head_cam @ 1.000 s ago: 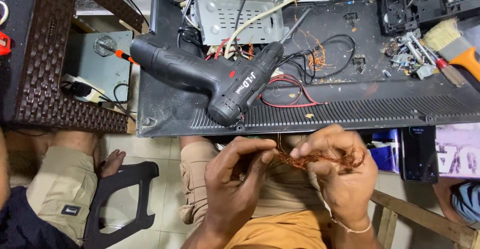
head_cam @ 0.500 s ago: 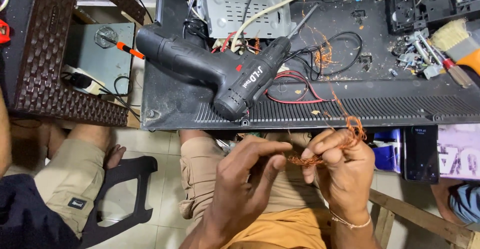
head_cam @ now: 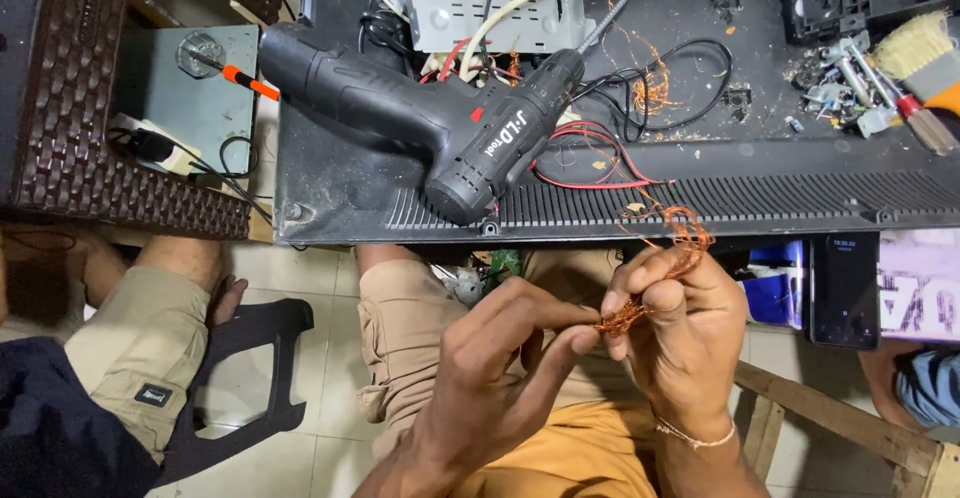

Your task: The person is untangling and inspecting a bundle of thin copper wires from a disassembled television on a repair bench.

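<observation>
A tangle of thin copper wire (head_cam: 668, 263) hangs between both hands over my lap. My right hand (head_cam: 685, 333) is closed around the main clump, which sticks out above the fingers. My left hand (head_cam: 500, 363) pinches the lower end of the same wire between thumb and fingertips, touching the right hand. Just above them lies a black cordless drill (head_cam: 440, 123) on the black back panel of a flat appliance (head_cam: 700, 188), near its front edge.
Loose red and black leads (head_cam: 600, 153), a metal shield box (head_cam: 495, 3), a brush (head_cam: 925, 58) and screws (head_cam: 835, 83) lie on the panel. A phone (head_cam: 843, 288) sits at right. Another person's leg in khaki shorts (head_cam: 150, 338) is at left beside a woven stool (head_cam: 70, 108).
The hands have drawn the copper wire closer together; the clump rose toward the panel edge, and the view shifted slightly closer.
</observation>
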